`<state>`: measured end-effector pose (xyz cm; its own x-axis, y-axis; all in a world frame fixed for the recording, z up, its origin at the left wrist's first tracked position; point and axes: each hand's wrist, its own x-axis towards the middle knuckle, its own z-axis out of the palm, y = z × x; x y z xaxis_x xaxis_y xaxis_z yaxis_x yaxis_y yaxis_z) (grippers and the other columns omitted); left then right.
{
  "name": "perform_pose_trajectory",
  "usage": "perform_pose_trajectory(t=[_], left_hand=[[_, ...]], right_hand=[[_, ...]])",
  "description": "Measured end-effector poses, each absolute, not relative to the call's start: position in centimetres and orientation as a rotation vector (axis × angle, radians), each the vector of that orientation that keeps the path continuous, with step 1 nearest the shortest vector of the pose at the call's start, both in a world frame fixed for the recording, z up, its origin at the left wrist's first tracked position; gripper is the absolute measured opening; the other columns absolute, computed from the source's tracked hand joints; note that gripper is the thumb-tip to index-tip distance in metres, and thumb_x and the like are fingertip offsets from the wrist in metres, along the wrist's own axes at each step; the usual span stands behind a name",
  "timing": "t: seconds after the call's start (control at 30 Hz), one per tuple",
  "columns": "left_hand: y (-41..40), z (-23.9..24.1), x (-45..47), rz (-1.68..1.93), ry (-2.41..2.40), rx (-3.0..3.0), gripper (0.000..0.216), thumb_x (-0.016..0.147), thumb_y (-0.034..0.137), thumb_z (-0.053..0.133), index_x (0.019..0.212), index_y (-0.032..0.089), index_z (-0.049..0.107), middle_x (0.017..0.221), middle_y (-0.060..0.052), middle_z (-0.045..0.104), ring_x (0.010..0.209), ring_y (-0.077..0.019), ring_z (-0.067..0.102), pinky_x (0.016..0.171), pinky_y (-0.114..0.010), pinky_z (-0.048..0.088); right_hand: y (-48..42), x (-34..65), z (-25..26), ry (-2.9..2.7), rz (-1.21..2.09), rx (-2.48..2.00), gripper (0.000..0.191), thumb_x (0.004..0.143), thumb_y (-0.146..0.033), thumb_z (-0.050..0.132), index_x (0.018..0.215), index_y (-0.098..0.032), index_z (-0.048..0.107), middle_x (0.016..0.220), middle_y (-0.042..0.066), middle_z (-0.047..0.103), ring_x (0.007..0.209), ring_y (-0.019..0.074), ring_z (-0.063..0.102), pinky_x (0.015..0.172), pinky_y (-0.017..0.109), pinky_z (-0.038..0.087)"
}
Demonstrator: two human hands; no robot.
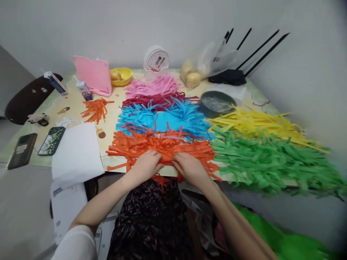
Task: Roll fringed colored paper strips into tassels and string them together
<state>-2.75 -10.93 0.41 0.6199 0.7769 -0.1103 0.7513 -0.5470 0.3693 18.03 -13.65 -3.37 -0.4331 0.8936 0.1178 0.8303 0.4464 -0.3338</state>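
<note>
A pile of orange fringed paper strips (162,146) lies at the table's near edge, right in front of me. My left hand (146,165) and my right hand (189,168) rest side by side on its near edge, fingers curled and pinching the orange strips between them. Behind the orange pile lie blue fringed paper (162,117), dark red strips (157,99) and pink strips (151,86). To the right spread green strips (271,160) and yellow strips (260,122).
A white sheet (76,153) overhangs the table (65,108) edge at left, beside two phones (51,140) (22,150). A small orange strip heap (96,109), pink tablet case (93,75), yellow bowl (121,75), dark round dish (217,102) and bagged fruit (193,77) stand farther back.
</note>
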Motion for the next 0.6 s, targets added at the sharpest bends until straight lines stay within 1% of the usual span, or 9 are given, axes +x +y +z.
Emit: perform_pose_trajectory(t=[0.07, 0.2, 0.3, 0.37, 0.43, 0.5, 0.6], left_hand=[[-10.8, 0.4, -3.2, 0.146, 1.233, 2.420, 0.025, 0.091, 0.033, 0.063, 0.107, 0.015, 0.066, 0.106, -0.010, 0.068, 0.105, -0.0253, 0.063, 0.093, -0.036, 0.051], [-10.9, 0.3, -3.7, 0.235, 1.295, 2.383, 0.026, 0.093, 0.036, 0.061, 0.111, 0.017, 0.063, 0.112, -0.009, 0.067, 0.106, -0.0235, 0.063, 0.092, -0.035, 0.050], [-11.0, 0.2, -3.2, 0.259, 1.348, 2.436, 0.023, 0.093, 0.031, 0.058, 0.113, 0.019, 0.060, 0.117, -0.009, 0.065, 0.104, -0.0239, 0.063, 0.088, -0.036, 0.049], [-10.9, 0.1, -2.5, 0.257, 1.409, 2.528, 0.018, 0.092, 0.024, 0.057, 0.110, 0.019, 0.059, 0.118, -0.010, 0.064, 0.106, -0.0269, 0.061, 0.087, -0.040, 0.048], [-10.7, 0.0, -1.7, 0.284, 1.476, 2.593, 0.015, 0.089, 0.019, 0.056, 0.104, 0.020, 0.059, 0.117, -0.011, 0.063, 0.107, -0.0293, 0.058, 0.087, -0.043, 0.046], [-10.3, 0.2, -1.2, 0.371, 1.537, 2.565, 0.014, 0.086, 0.017, 0.057, 0.098, 0.021, 0.058, 0.115, -0.011, 0.063, 0.106, -0.0295, 0.057, 0.086, -0.044, 0.045], [-9.6, 0.9, -1.4, 0.615, 1.557, 2.405, 0.016, 0.079, 0.011, 0.056, 0.092, 0.021, 0.054, 0.108, -0.009, 0.063, 0.102, -0.0265, 0.057, 0.086, -0.041, 0.046]], right_hand=[[-13.5, 18.0, -3.3, -2.359, 0.421, -1.522, 0.013, 0.094, -0.020, 0.054, 0.085, -0.018, 0.063, 0.086, 0.008, 0.068, 0.084, 0.0226, 0.062, 0.076, 0.034, 0.048], [-12.9, 18.2, -3.0, -2.208, 0.605, -1.513, 0.013, 0.094, -0.021, 0.054, 0.081, -0.020, 0.060, 0.084, 0.005, 0.066, 0.082, 0.0203, 0.061, 0.075, 0.032, 0.049], [-12.7, 18.1, -2.4, -2.086, 0.659, -1.455, 0.014, 0.094, -0.024, 0.054, 0.084, -0.020, 0.061, 0.086, 0.005, 0.067, 0.082, 0.0199, 0.063, 0.077, 0.033, 0.050], [-13.4, 17.6, -1.8, -2.048, 0.537, -1.452, 0.015, 0.095, -0.025, 0.052, 0.087, -0.020, 0.063, 0.091, 0.008, 0.069, 0.088, 0.0223, 0.063, 0.082, 0.037, 0.051], [-14.6, 16.5, -1.2, -2.005, 0.324, -1.454, 0.016, 0.096, -0.026, 0.051, 0.091, -0.020, 0.065, 0.098, 0.011, 0.070, 0.095, 0.0253, 0.063, 0.089, 0.041, 0.050], [-16.0, 15.0, -1.1, -1.979, 0.197, -1.389, 0.017, 0.096, -0.025, 0.051, 0.094, -0.020, 0.067, 0.100, 0.011, 0.071, 0.099, 0.0253, 0.063, 0.092, 0.041, 0.050], [-16.7, 13.0, -2.1, -2.029, 0.276, -1.299, 0.025, 0.096, -0.018, 0.044, 0.109, -0.017, 0.066, 0.106, 0.013, 0.071, 0.103, 0.0238, 0.064, 0.094, 0.039, 0.052]])
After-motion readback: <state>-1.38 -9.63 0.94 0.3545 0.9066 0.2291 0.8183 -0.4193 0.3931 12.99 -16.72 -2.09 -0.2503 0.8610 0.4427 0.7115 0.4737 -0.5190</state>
